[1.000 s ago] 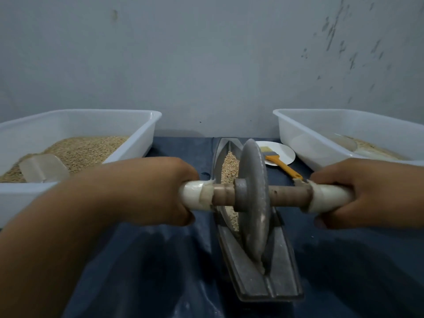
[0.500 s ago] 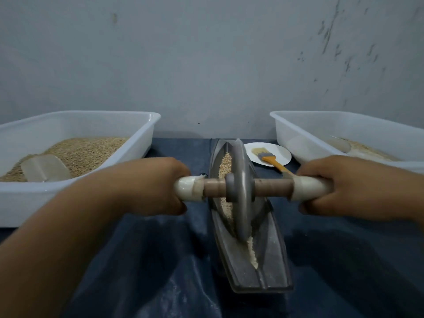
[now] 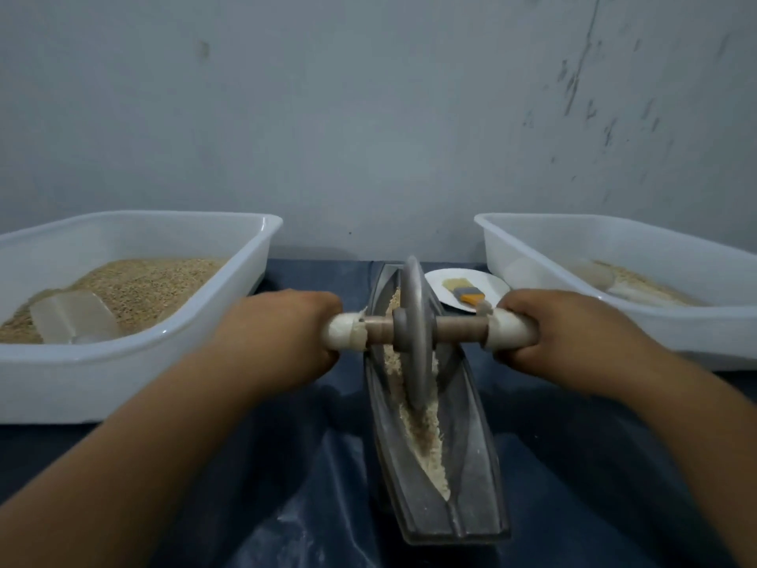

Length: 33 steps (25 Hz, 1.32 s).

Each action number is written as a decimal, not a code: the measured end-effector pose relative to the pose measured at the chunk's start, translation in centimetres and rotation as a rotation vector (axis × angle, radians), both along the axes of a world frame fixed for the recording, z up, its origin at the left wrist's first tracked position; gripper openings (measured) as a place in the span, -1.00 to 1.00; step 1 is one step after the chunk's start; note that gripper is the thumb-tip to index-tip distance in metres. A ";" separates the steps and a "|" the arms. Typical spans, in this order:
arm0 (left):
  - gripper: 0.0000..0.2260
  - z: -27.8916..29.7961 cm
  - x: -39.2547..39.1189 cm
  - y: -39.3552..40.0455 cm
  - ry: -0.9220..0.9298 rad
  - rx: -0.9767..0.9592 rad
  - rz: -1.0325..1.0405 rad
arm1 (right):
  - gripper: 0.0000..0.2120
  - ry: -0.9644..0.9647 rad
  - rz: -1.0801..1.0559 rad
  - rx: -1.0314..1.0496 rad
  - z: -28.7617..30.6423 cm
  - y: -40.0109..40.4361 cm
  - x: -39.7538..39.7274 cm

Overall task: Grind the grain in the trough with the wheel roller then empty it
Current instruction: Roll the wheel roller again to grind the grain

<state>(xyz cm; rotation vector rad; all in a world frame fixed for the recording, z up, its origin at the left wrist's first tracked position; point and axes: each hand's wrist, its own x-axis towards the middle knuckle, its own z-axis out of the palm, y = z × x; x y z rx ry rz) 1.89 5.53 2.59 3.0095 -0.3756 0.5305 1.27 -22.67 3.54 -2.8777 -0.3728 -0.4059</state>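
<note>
Rolled away toward 12 o'clock since a second ago: wheel roller (image 3: 414, 334) now up in the far half of the trough (image 3: 471, 457), not down near the 6 o'clock end. More crushed grain (image 3: 424, 436) showing behind it, in a pale strip along the bottom groove. Both hands farther from the body too.

Left hand (image 3: 282, 334) curled tight round the white grip at the 9 o'clock end of the axle, fingers wrapped under, knuckles on top. Right hand (image 3: 549, 334) curled tight round the white grip at the 3 o'clock end, same way. Nothing else held.

Disc standing up on its edge, down in the groove, touching the grain. Axle lying flat, running from 9 o'clock to 3 o'clock. Trough lying long from 12 o'clock to 6 o'clock on the dark blue cloth (image 3: 245, 485), near end swung a little toward 5 o'clock.

White tub (image 3: 229, 313) at 9 o'clock, heaped with whole grain, with a clear scoop (image 3: 73, 317) lying in it. Second white tub (image 3: 614, 256) at 3 o'clock, holding a little grain. Small white plate (image 3: 487, 286) just beside the far end of the trough, toward 1 o'clock, with an orange-handled brush (image 3: 467, 296) on it.
</note>
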 end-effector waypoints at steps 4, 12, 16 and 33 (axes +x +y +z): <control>-0.81 2.0 -2.5 1.1 0.311 -0.018 -0.154 | -0.56 0.361 0.117 0.004 2.2 -2.0 -2.5; -0.87 -0.1 0.1 -0.6 -0.124 0.028 0.035 | -0.84 -0.096 -0.043 0.054 -0.7 0.5 0.9; -0.85 0.8 -0.5 0.4 0.121 0.004 -0.051 | -0.77 0.110 0.021 -0.006 0.7 -1.0 -0.5; -0.84 1.8 -1.6 1.2 0.285 -0.022 -0.125 | -0.68 0.350 0.092 0.033 2.1 -1.6 -2.1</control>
